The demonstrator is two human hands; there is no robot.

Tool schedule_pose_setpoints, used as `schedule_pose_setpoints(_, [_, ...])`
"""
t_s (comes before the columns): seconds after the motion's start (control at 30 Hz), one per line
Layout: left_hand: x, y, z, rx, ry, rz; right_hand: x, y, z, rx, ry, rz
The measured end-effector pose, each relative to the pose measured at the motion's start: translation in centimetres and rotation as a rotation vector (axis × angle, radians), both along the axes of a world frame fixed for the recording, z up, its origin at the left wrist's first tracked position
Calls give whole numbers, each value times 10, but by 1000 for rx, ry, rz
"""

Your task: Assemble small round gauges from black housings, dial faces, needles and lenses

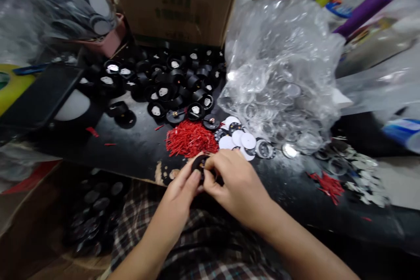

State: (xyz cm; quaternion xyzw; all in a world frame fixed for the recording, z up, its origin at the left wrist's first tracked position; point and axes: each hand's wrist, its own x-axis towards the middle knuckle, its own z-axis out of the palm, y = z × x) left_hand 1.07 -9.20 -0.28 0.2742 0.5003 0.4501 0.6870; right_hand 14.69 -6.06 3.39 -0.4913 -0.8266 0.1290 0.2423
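Close to the table's front edge, my left hand [184, 183] is closed round a small round black case [198, 163]. My right hand [229, 179] meets it from the right, its thumb and forefinger pinched together at the case. Whatever sits between those fingertips is too small and hidden to make out. Just beyond my hands lies a heap of short red strips [191, 138]. Beside that heap, white round discs [248, 141] overlap one another, some with dark printed faces. Farther back, many black round cases [177, 76] are piled up, several with a white piece inside.
A cardboard box [177, 4] stands behind the pile. At right, a clear plastic bag [282, 65] holds transparent rings, near small white pieces [365, 179] and more red strips [328, 187]. A box of dark round parts [93, 210] sits low at left, beside my lap.
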Motion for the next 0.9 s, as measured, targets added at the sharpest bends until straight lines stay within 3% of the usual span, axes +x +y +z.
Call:
schedule_pose_setpoints(0.07, [5, 0, -2, -75, -59, 56, -3, 0, 3, -62, 59, -64])
schedule_pose_setpoints(0.13, [7, 1, -3, -29, 29, 47, -1, 1, 6, -159, 115, -106])
schedule_pose_setpoints(0.27, [3, 4, -5, 145, 269, -103, 31, 9, 6, -348, 229, -67])
schedule_pose_setpoints(0.33, [1, 5, -7, 147, 211, -122, 60, 22, 0, -289, 192, -266])
schedule_pose_setpoints(0.4, [3, 5, -9, 124, 113, -94, 90, 39, -9, -141, -4, -607])
schedule_pose_setpoints(0.47, [8, 4, -11, 103, 53, -74, 113, 55, -18, -124, -100, -689])
schedule_pose_setpoints(0.6, [17, 3, -13, 83, -3, -81, 136, 71, -31, -138, -147, -658])
schedule_pose_setpoints(0.73, [18, 5, -13, 46, -74, -43, 143, 64, -27, -114, -73, -614])
schedule_pose_setpoints(0.83, [18, 9, -11, -27, -151, 8, 128, 46, -19, -134, 58, -568])
schedule_pose_setpoints(0.9, [20, 12, -8, -85, -232, 21, 104, 31, -14, -271, 239, -448])
